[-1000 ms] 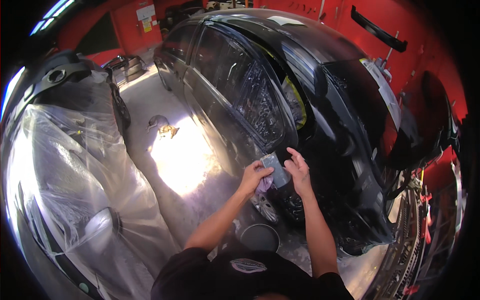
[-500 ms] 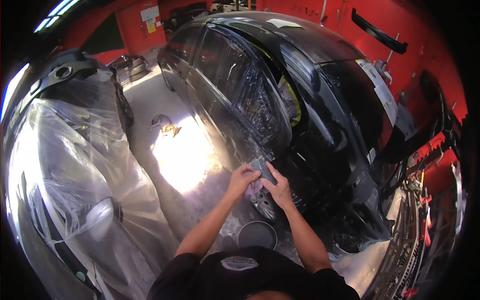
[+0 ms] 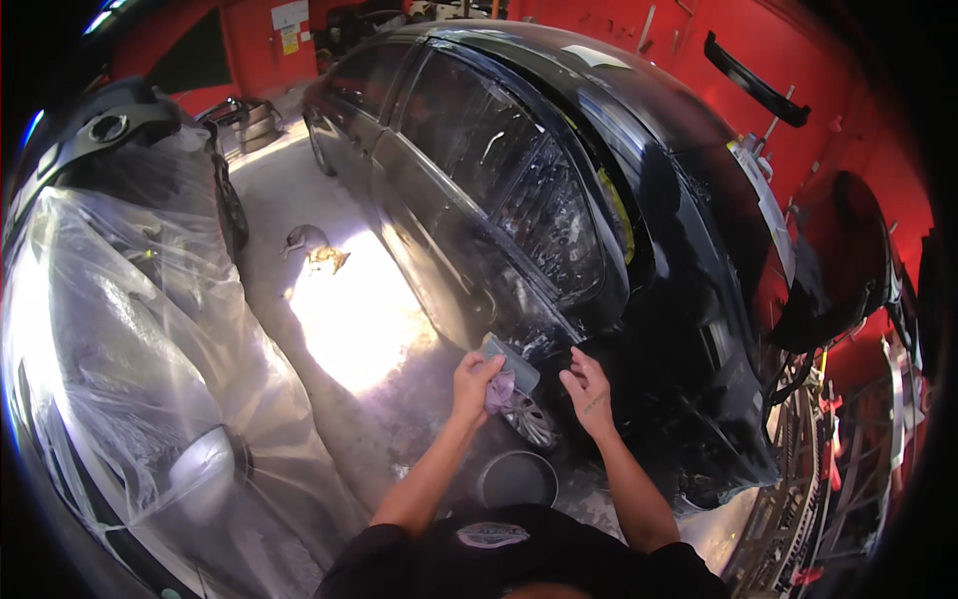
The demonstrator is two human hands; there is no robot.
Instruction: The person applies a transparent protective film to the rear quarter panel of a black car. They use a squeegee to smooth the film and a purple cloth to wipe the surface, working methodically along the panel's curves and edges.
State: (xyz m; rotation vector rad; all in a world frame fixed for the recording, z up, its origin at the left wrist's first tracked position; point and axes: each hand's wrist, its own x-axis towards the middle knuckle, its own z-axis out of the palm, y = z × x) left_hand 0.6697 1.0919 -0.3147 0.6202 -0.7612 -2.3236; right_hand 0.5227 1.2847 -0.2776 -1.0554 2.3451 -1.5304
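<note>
My left hand (image 3: pixel 472 389) pinches a flat grey rectangular pad (image 3: pixel 514 365), which looks like folded sandpaper. A crumpled purple cloth (image 3: pixel 500 391) is bunched beneath the pad in the same hand. To its right, my right hand (image 3: pixel 589 384) is raised with fingers apart and holds nothing. Both hands are in front of the black car's (image 3: pixel 429 240) side, above a wheel (image 3: pixel 531 423). The car's rear side window (image 3: pixel 549 220) has whitish streaks and wet-looking marks.
A round dark bucket (image 3: pixel 486 481) stands on the floor close to me. A car under clear plastic sheeting (image 3: pixel 150 329) lines the left. On the sunlit floor between the cars lies a small animal (image 3: pixel 321 258). Stacked tyres (image 3: pixel 257 128) stand farther back; metal parts (image 3: pixel 788 509) crowd the right.
My right hand has let go of the grey pad and moved right, its fingers opening. The left hand keeps the pad and cloth, slightly lower. The view has shifted a little.
</note>
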